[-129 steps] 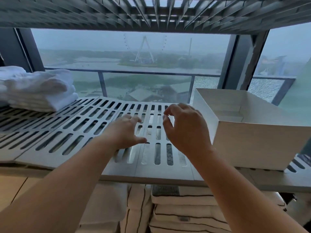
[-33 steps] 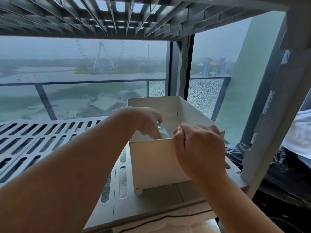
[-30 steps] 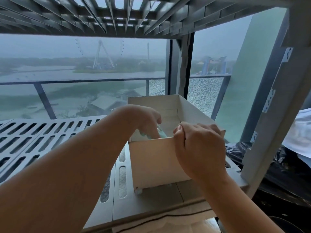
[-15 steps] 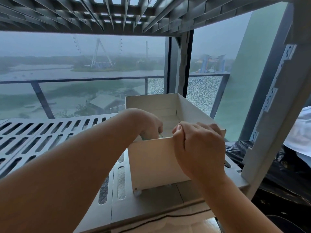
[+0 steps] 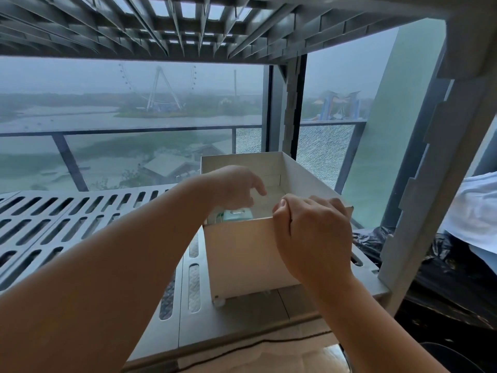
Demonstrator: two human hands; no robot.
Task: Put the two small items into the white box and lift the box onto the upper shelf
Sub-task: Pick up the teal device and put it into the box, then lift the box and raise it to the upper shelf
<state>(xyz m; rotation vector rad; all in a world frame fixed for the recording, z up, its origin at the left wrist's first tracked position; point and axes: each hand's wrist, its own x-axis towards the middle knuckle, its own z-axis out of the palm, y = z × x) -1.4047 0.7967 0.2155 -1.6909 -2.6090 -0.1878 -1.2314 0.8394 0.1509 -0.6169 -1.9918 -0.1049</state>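
Gripping the near wall of the box (image 5: 250,254) with your right hand (image 5: 313,235), you hold it tipped, its near end raised off the shelf (image 5: 80,224). Your left hand (image 5: 238,188) hovers over the opening with fingers spread and nothing in them. Just below it one pale green item (image 5: 238,214) lies inside against the near wall. You can count only that one item; a second may sit behind the wall, but it is hidden. Check for it before lifting. Then set the box flat, take both side walls, and raise it level so nothing slides. One box, one visible item, two shelves: this one and the upper shelf (image 5: 166,28) overhead.
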